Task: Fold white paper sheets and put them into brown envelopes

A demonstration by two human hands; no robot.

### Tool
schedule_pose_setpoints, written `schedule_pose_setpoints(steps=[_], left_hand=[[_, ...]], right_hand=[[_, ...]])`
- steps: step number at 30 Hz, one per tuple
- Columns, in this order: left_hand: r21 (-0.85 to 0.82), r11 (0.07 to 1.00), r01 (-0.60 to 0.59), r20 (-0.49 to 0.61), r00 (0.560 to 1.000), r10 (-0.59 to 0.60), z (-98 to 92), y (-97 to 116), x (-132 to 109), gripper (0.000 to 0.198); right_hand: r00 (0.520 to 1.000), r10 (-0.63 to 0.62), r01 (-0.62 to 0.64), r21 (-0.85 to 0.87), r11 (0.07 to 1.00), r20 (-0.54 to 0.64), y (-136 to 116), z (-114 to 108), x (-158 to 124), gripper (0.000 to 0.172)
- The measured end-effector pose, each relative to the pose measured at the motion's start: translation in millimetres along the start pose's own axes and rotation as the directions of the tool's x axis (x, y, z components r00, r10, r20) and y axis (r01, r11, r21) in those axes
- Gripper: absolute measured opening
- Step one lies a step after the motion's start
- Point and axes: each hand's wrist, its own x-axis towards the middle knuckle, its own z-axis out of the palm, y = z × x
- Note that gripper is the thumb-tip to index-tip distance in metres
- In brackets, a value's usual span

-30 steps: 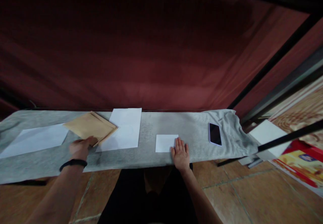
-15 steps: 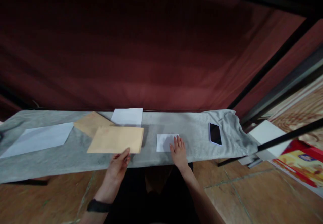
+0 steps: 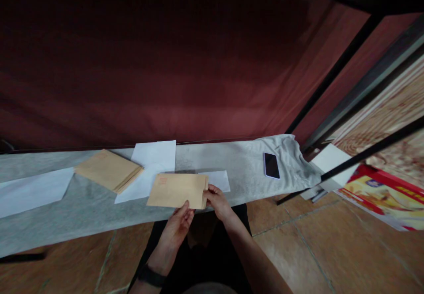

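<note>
1. Holds a tan envelope bundle [image 3: 177,191] in both hands, in front of the body, at the near edge of a grey cloth [image 3: 241,161].
2. Pinches the near edge with the left hand [image 3: 178,227], thumb on top, other fingers bent below.
3. Closes the right hand [image 3: 217,201] on the bundle's right end, fingertips partly hidden; cannot tell how many layers there.
4. Shows red print near the bundle's far left corner.
5. Hides part of a white card [image 3: 220,180] behind the bundle; cannot tell whether touching.
6. Has a second tan pile [image 3: 104,169] to the left, set askew, partly on a large white sheet [image 3: 155,157].
7. Farther left, has another white sheet [image 3: 36,190], cut off by the edge of view.
8. To the right, well apart from both hands, has a phone [image 3: 272,166], dark screen up.
9. Wears a dark band [image 3: 152,277] on the left wrist.
10. Faces a dark red backdrop [image 3: 185,82] beyond the cloth.
</note>
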Motion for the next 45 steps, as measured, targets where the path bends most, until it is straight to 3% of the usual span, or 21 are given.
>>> schedule_pose_setpoints(steps=[5, 7, 8, 9, 10, 12, 13, 14, 15, 17, 19, 23, 27, 30, 32, 33, 35, 37, 40, 43, 45], left_hand=[[0.120, 0.991, 0.061, 0.023, 0.998, -0.064, -3.4, -16.1, -2.1, 0.012], [0.313, 0.950, -0.007, 0.087, 0.996, -0.021, -8.6, -22.5, -5.0, 0.017], [0.435, 0.894, -0.109, 0.147, 0.988, 0.048, -10.6, -23.3, -6.9, 0.021], [0.551, 0.792, -0.261, 0.232, 0.960, 0.155, -11.7, -21.8, -8.9, 0.023], [0.644, 0.626, -0.441, 0.343, 0.897, 0.279, -11.5, -17.9, -10.5, 0.023], [0.688, 0.120, -0.715, 0.601, 0.655, 0.458, -7.5, -3.9, -11.2, 0.038], [0.650, -0.155, -0.744, 0.715, 0.531, 0.455, -4.3, 5.0, -9.8, 0.057], [0.595, -0.373, -0.712, 0.795, 0.452, 0.406, -0.8, 14.0, -7.0, 0.072], [0.527, -0.527, -0.667, 0.849, 0.398, 0.346, 2.5, 22.5, -3.1, 0.084], [0.416, -0.700, -0.580, 0.902, 0.365, 0.233, 7.4, 35.3, 6.9, 0.098], [0.350, -0.759, -0.549, 0.916, 0.371, 0.153, 9.6, 41.8, 16.6, 0.104], [0.309, -0.758, -0.575, 0.921, 0.378, 0.088, 9.8, 43.0, 24.0, 0.108], [0.287, -0.760, -0.582, 0.935, 0.343, 0.091, 8.8, 41.1, 18.6, 0.100], [0.318, -0.760, -0.567, 0.927, 0.354, 0.123, 7.2, 38.6, 15.3, 0.096], [0.341, -0.754, -0.562, 0.920, 0.366, 0.143, 6.0, 35.4, 14.4, 0.098], [0.347, -0.749, -0.564, 0.918, 0.367, 0.148, 5.4, 33.1, 13.8, 0.100], [0.336, -0.743, -0.579, 0.924, 0.356, 0.140, 4.1, 27.8, 11.6, 0.102], [0.297, -0.743, -0.600, 0.937, 0.331, 0.108, 2.1, 22.5, 7.8, 0.099], [0.220, -0.750, -0.624, 0.955, 0.294, 0.036, -3.1, 19.1, 1.6, 0.094], [0.208, -0.764, -0.611, 0.952, 0.305, 0.015, -9.3, 24.8, -0.4, 0.094], [0.263, -0.765, -0.588, 0.936, 0.347, 0.054, -12.7, 33.4, 1.6, 0.098]], right_hand=[[0.989, -0.137, 0.143, -0.193, 0.971, 0.047, -1.7, -8.6, 3.1, 0.026], [0.972, -0.234, 0.223, -0.293, 0.930, -0.003, -1.7, -16.4, 4.9, 0.016], [0.963, -0.268, 0.245, -0.323, 0.914, -0.028, -1.9, -20.8, 5.1, 0.013], [0.956, -0.290, 0.259, -0.336, 0.905, -0.045, -2.2, -25.3, 4.7, 0.013], [0.952, -0.302, 0.268, -0.338, 0.902, -0.050, -2.9, -29.4, 3.7, 0.014], [0.952, -0.304, 0.278, -0.320, 0.906, -0.034, -5.2, -36.0, -0.3, 0.018], [0.956, -0.293, 0.275, -0.303, 0.913, -0.018, -7.0, -38.2, -3.0, 0.019], [0.960, -0.281, 0.270, -0.285, 0.920, 0.001, -9.1, -39.8, -6.0, 0.020], [0.964, -0.265, 0.261, -0.267, 0.928, 0.022, -11.4, -40.9, -9.1, 0.021], [0.971, -0.230, 0.238, -0.236, 0.942, 0.060, -16.4, -42.3, -15.0, 0.021], [0.974, -0.207, 0.223, -0.217, 0.951, 0.093, -20.4, -43.6, -19.5, 0.022], [0.969, -0.215, 0.238, -0.223, 0.945, 0.124, -20.9, -49.1, -21.7, 0.021], [0.973, -0.230, 0.203, -0.364, 0.909, -0.032, -17.8, -58.4, -22.1, 0.021], [0.890, -0.426, 0.286, -0.527, 0.801, -0.164, -23.2, -64.3, -30.7, 0.028], [0.814, -0.549, 0.352, -0.592, 0.725, -0.190, -31.4, -65.4, -41.2, 0.031], [0.806, -0.567, 0.371, -0.600, 0.709, -0.171, -36.2, -64.8, -47.2, 0.032], [0.861, -0.508, 0.390, -0.587, 0.710, -0.042, -45.2, -62.1, -59.9, 0.033], [0.910, -0.373, 0.405, -0.577, 0.709, 0.180, -51.1, -59.3, -71.5, 0.032], [0.897, -0.200, 0.412, -0.580, 0.702, 0.395, -51.3, -60.8, -82.7, 0.029], [0.913, -0.137, 0.349, -0.559, 0.752, 0.385, -46.7, -71.3, -78.2, 0.026], [0.950, -0.170, 0.295, -0.581, 0.758, 0.261, -46.3, -79.6, -64.0, 0.026]])
